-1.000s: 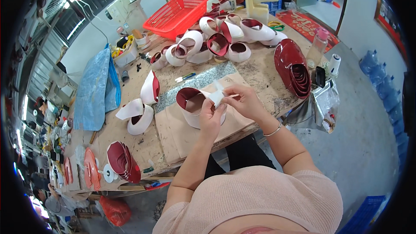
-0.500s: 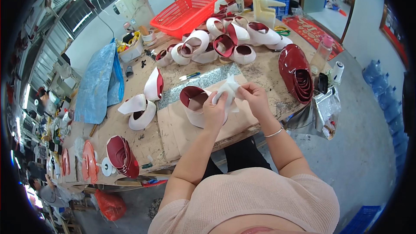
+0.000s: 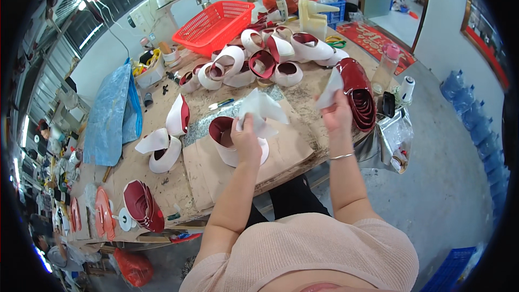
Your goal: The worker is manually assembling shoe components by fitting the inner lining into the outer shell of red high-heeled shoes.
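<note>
My left hand [image 3: 246, 139] pinches thin white translucent sheets [image 3: 264, 109], which fan out above its fingertips. Right below them a shoe upper [image 3: 228, 154], white outside with a dark red inside, stands on the brown board [image 3: 289, 146], partly hidden by that hand. Farther right, my right hand [image 3: 338, 114] is closed on a separate white piece [image 3: 331, 90] that points upward. It is beside a nested stack of glossy dark red uppers [image 3: 358, 84]. Two more white-and-red uppers [image 3: 166, 154] lie left of the board.
White-and-red uppers [image 3: 262, 65] are heaped at the back, near a red basket [image 3: 213, 28] and a cream jug [image 3: 313, 19]. A blue sheet [image 3: 113, 119] and red pieces [image 3: 143, 205] lie leftward. A pink-capped bottle [image 3: 386, 65] stands at the right edge.
My hands, close together over the white sheets before, are now apart. The right one has moved rightward with a white piece, while the left keeps the others. The whole view has shifted slightly.
</note>
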